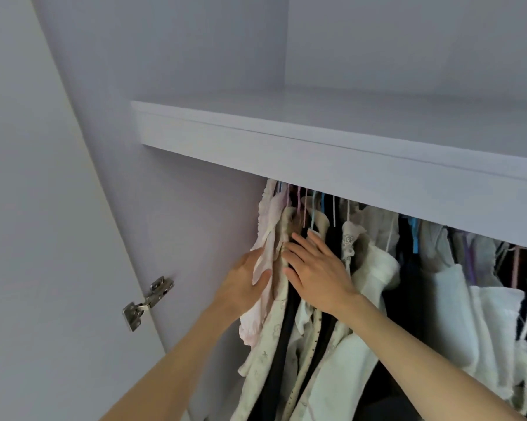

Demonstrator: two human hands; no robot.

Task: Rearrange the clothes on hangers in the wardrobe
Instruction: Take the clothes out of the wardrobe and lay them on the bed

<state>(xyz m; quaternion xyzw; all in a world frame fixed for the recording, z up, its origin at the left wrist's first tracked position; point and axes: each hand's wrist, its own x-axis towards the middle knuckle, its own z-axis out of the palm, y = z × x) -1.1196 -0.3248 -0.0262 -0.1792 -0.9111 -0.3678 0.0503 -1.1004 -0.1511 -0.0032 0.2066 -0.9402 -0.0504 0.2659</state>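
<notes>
The rail and hanger hooks (300, 205) are largely hidden behind the white shelf (317, 153); garments at far right are cut off. A metal hinge (145, 302) sits on the open door at left. Hung clothes (374, 268) crowd beneath the shelf. The left hand (244, 284) grips the pale pink garment (263, 259) at the row's left end, thumb over the fabric. The right hand (317, 271) lies flat, fingers straight, pressing the neighbouring cream garment (282, 268) and dark clothes.
</notes>
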